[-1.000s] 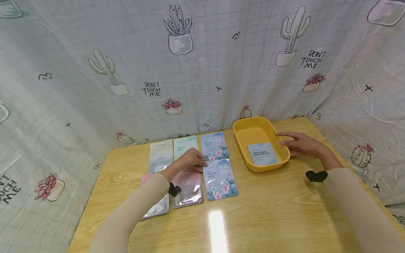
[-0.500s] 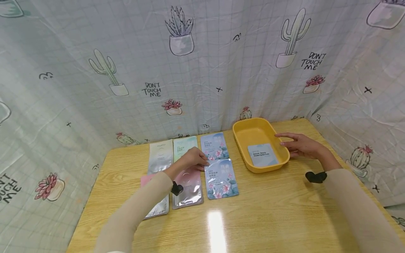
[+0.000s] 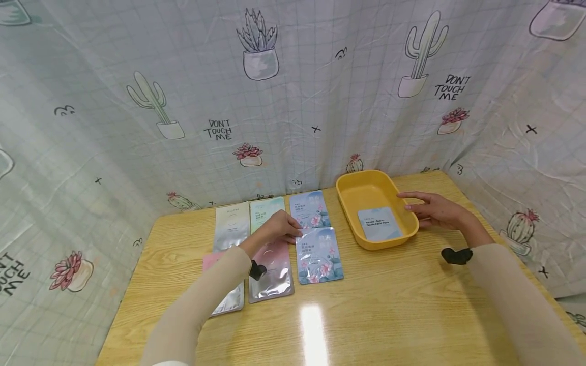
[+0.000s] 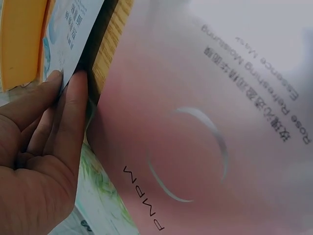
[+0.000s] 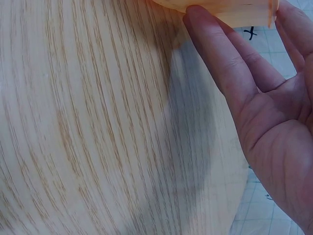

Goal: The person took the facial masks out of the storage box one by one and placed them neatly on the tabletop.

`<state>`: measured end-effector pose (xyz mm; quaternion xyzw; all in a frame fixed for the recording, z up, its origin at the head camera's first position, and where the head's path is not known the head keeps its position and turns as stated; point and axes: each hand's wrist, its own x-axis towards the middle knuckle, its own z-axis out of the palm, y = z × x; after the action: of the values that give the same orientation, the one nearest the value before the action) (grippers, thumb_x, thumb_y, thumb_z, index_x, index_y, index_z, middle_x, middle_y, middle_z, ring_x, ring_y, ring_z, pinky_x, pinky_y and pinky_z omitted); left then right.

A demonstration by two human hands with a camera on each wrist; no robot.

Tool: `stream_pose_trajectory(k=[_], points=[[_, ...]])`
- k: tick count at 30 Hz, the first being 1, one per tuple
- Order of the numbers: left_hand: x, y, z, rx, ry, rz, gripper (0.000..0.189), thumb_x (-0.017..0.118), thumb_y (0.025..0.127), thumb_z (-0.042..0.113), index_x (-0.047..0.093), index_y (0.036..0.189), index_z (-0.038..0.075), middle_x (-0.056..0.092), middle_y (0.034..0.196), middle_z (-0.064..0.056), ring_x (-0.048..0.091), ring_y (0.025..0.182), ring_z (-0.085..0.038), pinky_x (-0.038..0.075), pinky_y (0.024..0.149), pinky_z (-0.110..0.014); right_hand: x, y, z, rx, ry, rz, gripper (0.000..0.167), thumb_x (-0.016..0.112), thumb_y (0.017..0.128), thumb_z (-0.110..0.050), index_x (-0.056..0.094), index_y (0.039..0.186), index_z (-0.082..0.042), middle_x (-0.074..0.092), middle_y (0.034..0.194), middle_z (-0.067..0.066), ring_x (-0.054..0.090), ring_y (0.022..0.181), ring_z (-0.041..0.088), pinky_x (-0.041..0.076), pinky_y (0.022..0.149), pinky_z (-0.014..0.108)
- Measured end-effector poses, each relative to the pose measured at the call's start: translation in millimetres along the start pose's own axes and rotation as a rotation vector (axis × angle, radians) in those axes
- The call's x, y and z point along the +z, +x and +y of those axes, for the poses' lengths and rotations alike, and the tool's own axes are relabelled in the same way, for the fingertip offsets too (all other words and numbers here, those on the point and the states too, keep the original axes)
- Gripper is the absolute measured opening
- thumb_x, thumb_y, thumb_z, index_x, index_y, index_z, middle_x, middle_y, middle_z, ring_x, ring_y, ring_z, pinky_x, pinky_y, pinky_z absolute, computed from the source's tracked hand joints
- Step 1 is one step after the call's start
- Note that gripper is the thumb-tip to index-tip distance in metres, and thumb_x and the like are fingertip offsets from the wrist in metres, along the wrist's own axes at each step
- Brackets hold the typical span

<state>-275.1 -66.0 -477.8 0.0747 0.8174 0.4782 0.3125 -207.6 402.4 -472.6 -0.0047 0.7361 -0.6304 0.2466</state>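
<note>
My left hand [image 3: 280,227] pinches the upper left corner of a blue floral face mask sachet [image 3: 319,256] between thumb and fingers; the left wrist view shows the packet's edge [image 4: 73,36] raised off the table. Just behind lies a matching blue sachet [image 3: 309,209], whose lower edge meets or lies under the held one. My right hand [image 3: 439,209] touches the right side of a yellow plastic basket [image 3: 366,178] with fairly straight, spread fingers. In the right wrist view, fingertips [image 5: 198,12] rest against the basket's wall [image 5: 244,12].
A pale eyelid paste packet [image 3: 380,223] lies inside the basket. Left of the held sachet are a pink-silver mask sachet [image 3: 272,269], a green one [image 3: 265,209], a cream-silver one [image 3: 232,223] and a partly hidden pink-silver one [image 3: 231,300]. A patterned curtain [image 3: 293,101] surrounds the wooden table [image 3: 389,305].
The held blue sachet has shifted slightly away from me, towards the one behind it, with my left hand on its corner. My right hand and the basket have stayed in place.
</note>
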Motion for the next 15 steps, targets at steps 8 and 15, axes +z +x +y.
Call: stream_pose_trajectory(k=[8, 15], points=[[-3.8, -12.9, -1.9, 0.020, 0.025, 0.000, 0.020, 0.077, 0.088, -0.001, 0.076, 0.108, -0.006, 0.076, 0.089, -0.015, 0.072, 0.065, -0.018, 0.063, 0.068, -0.035, 1, 1.1, -1, 0.004, -0.008, 0.007, 0.063, 0.058, 0.106, -0.021, 0.029, 0.161, -0.014, 0.051, 0.145, 0.016, 0.069, 0.111, 0.026, 0.057, 0.094, 0.047], [-11.0, -18.9, -3.0, 0.075, 0.093, 0.008, 0.016, 0.078, 0.088, 0.001, 0.078, 0.103, -0.005, 0.077, 0.093, -0.014, 0.074, 0.072, -0.020, 0.063, 0.070, -0.036, 0, 0.8, -1, 0.002, -0.018, 0.005, 0.064, 0.058, 0.106, -0.021, 0.027, 0.161, -0.013, 0.052, 0.145, 0.016, 0.069, 0.112, 0.026, 0.056, 0.095, 0.048]])
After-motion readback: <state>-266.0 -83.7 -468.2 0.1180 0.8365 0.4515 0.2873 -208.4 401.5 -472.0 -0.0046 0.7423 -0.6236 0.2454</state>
